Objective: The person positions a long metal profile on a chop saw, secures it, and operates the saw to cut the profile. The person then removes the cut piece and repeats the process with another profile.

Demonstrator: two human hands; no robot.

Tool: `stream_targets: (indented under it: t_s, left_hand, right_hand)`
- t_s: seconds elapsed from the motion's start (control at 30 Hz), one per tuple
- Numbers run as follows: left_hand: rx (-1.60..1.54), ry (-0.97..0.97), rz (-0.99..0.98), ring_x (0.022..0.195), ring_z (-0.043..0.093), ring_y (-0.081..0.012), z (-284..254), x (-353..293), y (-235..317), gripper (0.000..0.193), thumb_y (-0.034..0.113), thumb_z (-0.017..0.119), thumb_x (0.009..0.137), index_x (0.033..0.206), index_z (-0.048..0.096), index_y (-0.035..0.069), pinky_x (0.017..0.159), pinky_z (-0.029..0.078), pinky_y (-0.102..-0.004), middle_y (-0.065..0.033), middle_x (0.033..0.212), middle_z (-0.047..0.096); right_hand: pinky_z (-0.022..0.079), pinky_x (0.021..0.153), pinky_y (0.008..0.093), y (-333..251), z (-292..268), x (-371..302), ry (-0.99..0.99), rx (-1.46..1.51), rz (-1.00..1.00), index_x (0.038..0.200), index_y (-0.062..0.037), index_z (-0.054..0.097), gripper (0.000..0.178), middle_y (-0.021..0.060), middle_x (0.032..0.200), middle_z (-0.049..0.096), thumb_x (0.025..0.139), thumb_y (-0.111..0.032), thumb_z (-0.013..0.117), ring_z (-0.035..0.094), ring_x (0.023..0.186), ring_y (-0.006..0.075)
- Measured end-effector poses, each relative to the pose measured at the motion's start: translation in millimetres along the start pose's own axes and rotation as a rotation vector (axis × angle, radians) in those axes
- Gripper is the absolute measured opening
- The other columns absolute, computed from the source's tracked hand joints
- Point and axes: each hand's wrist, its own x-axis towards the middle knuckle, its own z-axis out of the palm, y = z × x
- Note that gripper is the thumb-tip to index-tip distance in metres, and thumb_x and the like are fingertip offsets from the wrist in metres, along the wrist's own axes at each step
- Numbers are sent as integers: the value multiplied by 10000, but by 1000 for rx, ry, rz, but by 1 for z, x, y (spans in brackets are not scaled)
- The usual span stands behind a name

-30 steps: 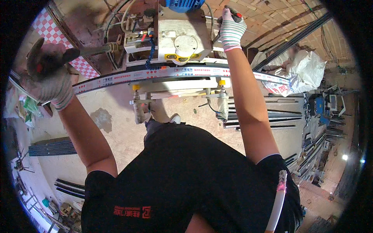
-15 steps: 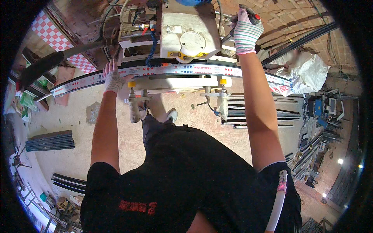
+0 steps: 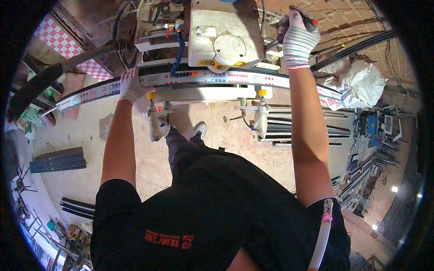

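Observation:
A long metal profile [image 3: 203,80] with a printed white film lies across the machine in front of me. Near its left end, my gloved left hand [image 3: 131,87] is laid over it, with the fingers on the far side and the thumb at the near edge. Up at the right, my right hand [image 3: 300,44], in a striped glove, is closed round a dark lever handle [image 3: 296,9] with a red part at its end. Between the hands stands the pale machine head [image 3: 226,38], its round cover facing up. A blue coiled hose [image 3: 180,52] ends in an orange nozzle just above the profile.
Two yellow-capped clamps [image 3: 262,93] stand at the near side. Dark profiles [image 3: 307,126] lie on the floor to the right, with another stack [image 3: 58,160] at left. A crumpled white sack [image 3: 361,86] lies beyond the profile's right end. A thick dark hose [image 3: 36,88] hangs at left.
My right hand and the lever have shifted slightly right and down in the picture, and the machine head sits a little further right. My left hand stays on the profile.

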Motion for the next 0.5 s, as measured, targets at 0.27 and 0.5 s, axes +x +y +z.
stream_targets:
  t_s: [0.27,0.5]
  left_hand:
    - [-15,0,17,1436,442,-312,-2,-2,4,1414,745,860,551,1602,270,7,1272,183,-466,-217,1487,515]
    - [21,-42,0,1483,388,-343,-12,-5,14,1470,788,845,545,1615,223,-5,1270,191,-459,-233,1550,460]
  right_hand:
    - [435,406,308,-3,2,-5,7,21,-8,865,-17,681,194,112,622,651,962,-185,668,581,445,171]
    - [459,427,316,-6,9,-6,46,76,-12,856,-10,659,171,119,628,652,947,-153,683,576,448,175]
